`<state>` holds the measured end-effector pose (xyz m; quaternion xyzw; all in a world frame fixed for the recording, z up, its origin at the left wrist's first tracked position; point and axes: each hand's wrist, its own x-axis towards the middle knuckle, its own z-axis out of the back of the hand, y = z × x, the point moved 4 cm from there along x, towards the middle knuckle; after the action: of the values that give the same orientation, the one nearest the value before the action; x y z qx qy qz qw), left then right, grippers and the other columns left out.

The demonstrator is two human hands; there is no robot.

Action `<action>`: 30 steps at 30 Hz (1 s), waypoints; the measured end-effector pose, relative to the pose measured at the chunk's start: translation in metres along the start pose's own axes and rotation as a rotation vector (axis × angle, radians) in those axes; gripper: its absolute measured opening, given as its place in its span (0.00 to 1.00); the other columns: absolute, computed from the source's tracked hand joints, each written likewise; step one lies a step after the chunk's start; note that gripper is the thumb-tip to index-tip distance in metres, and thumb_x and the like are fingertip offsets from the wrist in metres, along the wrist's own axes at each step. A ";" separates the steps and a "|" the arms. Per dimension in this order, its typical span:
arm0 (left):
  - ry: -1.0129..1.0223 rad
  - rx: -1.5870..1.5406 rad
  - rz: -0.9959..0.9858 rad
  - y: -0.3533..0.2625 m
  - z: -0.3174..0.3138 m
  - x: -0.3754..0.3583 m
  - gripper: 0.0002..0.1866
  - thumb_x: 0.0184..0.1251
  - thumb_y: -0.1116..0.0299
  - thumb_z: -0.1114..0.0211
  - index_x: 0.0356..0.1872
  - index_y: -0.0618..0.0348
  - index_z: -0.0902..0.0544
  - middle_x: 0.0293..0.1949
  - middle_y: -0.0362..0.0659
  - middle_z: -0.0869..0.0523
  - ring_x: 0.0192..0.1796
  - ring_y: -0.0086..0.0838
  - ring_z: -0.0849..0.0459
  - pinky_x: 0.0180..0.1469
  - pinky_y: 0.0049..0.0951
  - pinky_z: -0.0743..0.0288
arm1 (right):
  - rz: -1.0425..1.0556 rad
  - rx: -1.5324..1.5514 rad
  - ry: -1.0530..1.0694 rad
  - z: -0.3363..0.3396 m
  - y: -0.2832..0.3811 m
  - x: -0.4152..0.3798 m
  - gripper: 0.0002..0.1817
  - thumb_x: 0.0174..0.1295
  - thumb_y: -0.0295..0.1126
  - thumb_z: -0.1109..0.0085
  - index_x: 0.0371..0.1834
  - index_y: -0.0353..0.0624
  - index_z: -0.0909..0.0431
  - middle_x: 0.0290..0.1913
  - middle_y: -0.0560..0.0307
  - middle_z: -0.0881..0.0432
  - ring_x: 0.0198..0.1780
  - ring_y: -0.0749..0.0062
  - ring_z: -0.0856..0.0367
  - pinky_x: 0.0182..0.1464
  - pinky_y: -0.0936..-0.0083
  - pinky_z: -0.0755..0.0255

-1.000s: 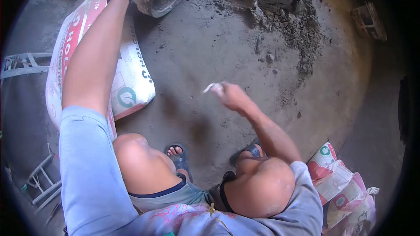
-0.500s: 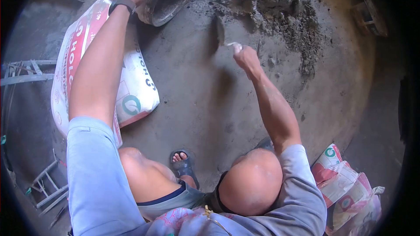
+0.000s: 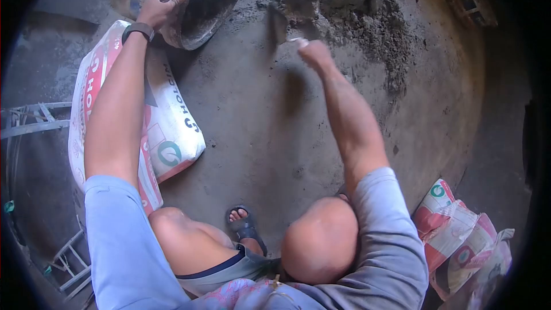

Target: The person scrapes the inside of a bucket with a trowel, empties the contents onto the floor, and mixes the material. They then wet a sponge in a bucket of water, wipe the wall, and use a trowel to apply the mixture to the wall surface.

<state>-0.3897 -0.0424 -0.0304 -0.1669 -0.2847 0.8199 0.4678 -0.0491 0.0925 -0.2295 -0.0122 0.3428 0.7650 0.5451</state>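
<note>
My left hand (image 3: pixel 160 9) grips the near rim of a tipped bucket (image 3: pixel 189 35), whose dark mouth faces right. My right hand (image 3: pixel 315 55) is closed round the light handle of a trowel (image 3: pixel 278 24). The trowel's blade points up and left, at the left edge of a heap of grey mortar (image 3: pixel 356 8). How near the blade is to the floor is hard to tell.
Cement bags (image 3: pixel 172 120) lie at the left under my left forearm. Crumpled bags (image 3: pixel 453 229) are at the lower right. A small container (image 3: pixel 470 3) stands at the upper right. Metal ladder-like frames (image 3: pixel 43 117) lie at the far left. My sandalled foot (image 3: pixel 245 227) is on the floor.
My left hand and the bucket have shifted left and slightly down in view. My right hand and the trowel have moved left and up, bringing the blade beside the heap's left edge.
</note>
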 end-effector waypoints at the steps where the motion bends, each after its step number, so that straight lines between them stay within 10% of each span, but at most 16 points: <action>1: -0.006 -0.004 -0.001 -0.003 0.002 -0.003 0.24 0.52 0.48 0.32 0.29 0.62 0.25 0.25 0.39 0.22 0.30 0.22 0.25 0.35 0.26 0.30 | 0.028 -0.041 -0.128 0.015 -0.003 -0.003 0.28 0.59 0.50 0.56 0.30 0.31 0.21 0.31 0.38 0.20 0.37 0.48 0.19 0.40 0.62 0.27; 2: -0.025 0.008 -0.015 -0.006 0.003 -0.006 0.24 0.52 0.48 0.32 0.29 0.62 0.25 0.26 0.39 0.22 0.30 0.21 0.25 0.34 0.26 0.30 | -0.122 0.021 -0.055 0.025 -0.015 -0.005 0.26 0.57 0.49 0.53 0.36 0.34 0.20 0.41 0.35 0.22 0.47 0.44 0.24 0.48 0.61 0.29; 24: -0.026 0.157 -0.029 0.014 0.010 0.013 0.23 0.55 0.49 0.35 0.35 0.62 0.21 0.29 0.40 0.20 0.34 0.22 0.25 0.38 0.25 0.32 | -0.165 0.256 -0.066 0.017 -0.136 -0.232 0.24 0.61 0.49 0.53 0.33 0.33 0.28 0.32 0.36 0.23 0.36 0.41 0.26 0.40 0.61 0.32; 30: -0.029 0.104 -0.041 0.043 0.013 0.041 0.22 0.57 0.49 0.36 0.35 0.61 0.20 0.30 0.37 0.19 0.31 0.19 0.26 0.36 0.21 0.31 | -0.405 0.525 -0.514 0.066 -0.228 -0.302 0.15 0.51 0.37 0.37 0.33 0.37 0.26 0.26 0.58 0.23 0.28 0.75 0.27 0.32 0.75 0.31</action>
<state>-0.4462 -0.0283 -0.0472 -0.1245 -0.2518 0.8261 0.4885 0.2889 -0.0825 -0.1776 0.2514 0.3697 0.5069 0.7370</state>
